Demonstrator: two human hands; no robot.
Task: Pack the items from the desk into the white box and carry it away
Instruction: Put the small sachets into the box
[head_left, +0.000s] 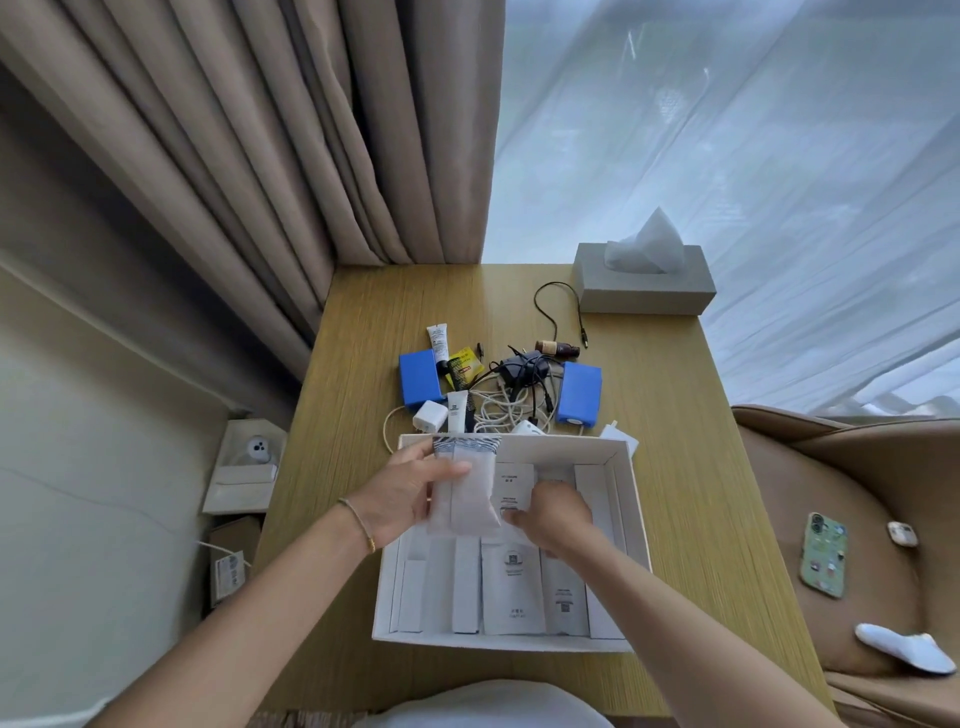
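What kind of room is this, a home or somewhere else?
Probably a hotel room. The white box on the wooden desk holds matching white amenity-style packets, a grey tissue box sits by the window, and heavy beige curtains hang beside sheer ones.

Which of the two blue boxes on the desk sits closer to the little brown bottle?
The right blue box: the brown bottle lies just beyond its far corner, while the left blue box sits across the cable tangle, beside the white tube.

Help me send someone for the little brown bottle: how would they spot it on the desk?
Start at the grey tissue box at the desk's far right. The brown bottle lies on its side just nearer and left, beyond the cable tangle. It is the only dark brown item.
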